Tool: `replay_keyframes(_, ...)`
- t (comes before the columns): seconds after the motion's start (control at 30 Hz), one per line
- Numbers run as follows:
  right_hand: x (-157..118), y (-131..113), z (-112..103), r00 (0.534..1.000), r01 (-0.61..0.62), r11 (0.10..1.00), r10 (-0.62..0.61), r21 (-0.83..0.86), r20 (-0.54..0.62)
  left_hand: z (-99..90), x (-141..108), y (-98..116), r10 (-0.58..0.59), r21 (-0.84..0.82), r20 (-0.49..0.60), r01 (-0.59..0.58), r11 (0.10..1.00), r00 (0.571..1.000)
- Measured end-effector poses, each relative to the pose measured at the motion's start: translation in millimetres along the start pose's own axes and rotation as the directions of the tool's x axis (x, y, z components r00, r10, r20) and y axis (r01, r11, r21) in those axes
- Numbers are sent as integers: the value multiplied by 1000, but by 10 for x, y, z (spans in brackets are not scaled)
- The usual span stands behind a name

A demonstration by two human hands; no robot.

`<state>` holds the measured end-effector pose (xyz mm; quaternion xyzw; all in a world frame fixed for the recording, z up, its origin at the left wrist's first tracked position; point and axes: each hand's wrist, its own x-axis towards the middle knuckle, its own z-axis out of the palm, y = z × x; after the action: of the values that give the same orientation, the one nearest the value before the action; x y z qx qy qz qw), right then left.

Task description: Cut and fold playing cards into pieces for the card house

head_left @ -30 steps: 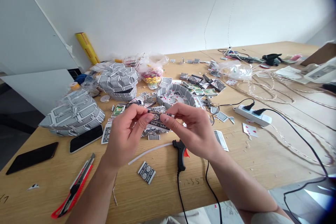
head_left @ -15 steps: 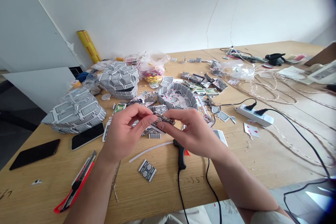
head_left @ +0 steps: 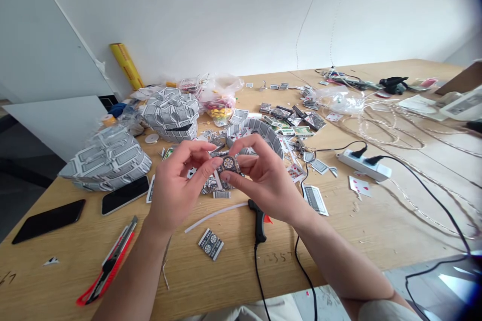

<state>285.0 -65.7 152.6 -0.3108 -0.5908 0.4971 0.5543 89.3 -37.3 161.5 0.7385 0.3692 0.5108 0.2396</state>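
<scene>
Pinching a small card piece (head_left: 228,164) w/ round pattern betw. fingertips of left hand (head_left: 181,180) & right hand (head_left: 263,175), both gripping it just above wooden table (head_left: 339,241), near curved wall of playing cards (head_left: 256,130). On table: hot glue gun (head_left: 259,225), glue stick (head_left: 216,217), red utility knife (head_left: 109,261), phone (head_left: 126,194), power strip (head_left: 363,165), scattered cards. White wall (head_left: 226,20) behind, yellow roll (head_left: 127,66) leaning near it, label unreadable. Marks (head_left: 276,257) on table by glue gun read approx. 357.
</scene>
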Motion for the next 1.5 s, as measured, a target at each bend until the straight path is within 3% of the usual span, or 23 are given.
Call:
replay_keyframes(0.07, 32, -9, -10, 998, 23, 1000, -24, -12, -57, 3, -10, 21, 169, 141, -39, -162, 977, 985)
replay_keyframes(0.17, 74, -43, -49, 989, -29, 999, 31, 17, -141, 4, -14, 76, 404, 285, 67, -406, 868, 912)
replay_keyframes(0.23, 83, -65, -86, 989, -49, 999, 49, 6, -141, 14, -13, 99, 462, 301, 138, -481, 824, 876)
replay_keyframes(0.3, 78, -77, -119, 993, -40, 999, 41, 10, -107, 30, -15, 99, 466, 304, 140, -486, 820, 874)
replay_keyframes(0.5, 58, -57, -102, 998, -2, 992, 10, 130, -57, 50, -51, 50, 378, 258, -24, -359, 897, 926)
replay_keyframes(0.63, 52, 9, -13, 994, 48, 999, -48, -6, -101, 88, -88, 46, 306, 204, -69, -287, 936, 950)
replay_keyframes(0.7, 35, 49, 27, 976, 117, 979, -144, -167, -162, 119, -105, 51, 232, 151, -105, -215, 965, 967)
replay_keyframes(0.77, 10, 77, 59, 930, 202, 892, -304, -404, -207, 145, -116, 60, 131, 84, -142, -120, 989, 981)
replay_keyframes(0.87, -23, 94, 87, 852, 316, 670, -512, -671, -109, 162, -112, 86, -6, -67, -156, -5, 998, 988)
replay_keyframes(0.93, -31, 94, 88, 829, 368, 561, -558, -741, -11, 159, -97, 107, -75, -169, -133, 52, 984, 988)
replay_keyframes(1.0, -28, 88, 75, 832, 379, 519, -553, -766, 36, 145, -76, 122, -133, -235, -86, 109, 966, 987)
replay_keyframes(1.23, -8, 25, -6, 885, 328, 631, -466, -703, -5, 63, -17, 130, -203, -309, 36, 204, 929, 979)
replay_keyframes(1.5, -16, -16, -41, 907, 306, 677, -420, -670, -10, 19, 14, 160, -214, -287, 101, 234, 929, 972)
